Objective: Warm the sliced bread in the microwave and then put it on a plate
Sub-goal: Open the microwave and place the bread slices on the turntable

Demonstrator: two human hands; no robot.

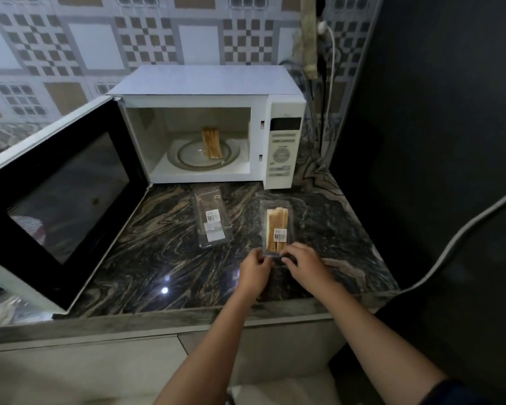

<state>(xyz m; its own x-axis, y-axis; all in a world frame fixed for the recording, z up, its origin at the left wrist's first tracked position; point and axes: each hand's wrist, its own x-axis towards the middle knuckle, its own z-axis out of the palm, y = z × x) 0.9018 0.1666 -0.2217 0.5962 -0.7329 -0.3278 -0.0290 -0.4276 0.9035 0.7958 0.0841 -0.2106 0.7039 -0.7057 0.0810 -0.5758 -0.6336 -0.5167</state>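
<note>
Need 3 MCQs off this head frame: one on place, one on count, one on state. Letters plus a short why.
1. Where is the bread that is out of its pack?
A. on the countertop
B. on the plate inside the microwave
C. on top of the microwave

2. How many clear plastic packs lie on the countertop?
A. one
B. two
C. four

3. What state is the microwave door in?
A. shut
B. swung wide open
C. taken off

Key:
1 B: the sliced bread stands on the plate inside the microwave.
2 B: an empty pack and a pack with bread lie on the countertop; the left hand and right hand pinch the near end of the second.
3 B: the door hangs open to the left, leaving the cavity in view.
</note>
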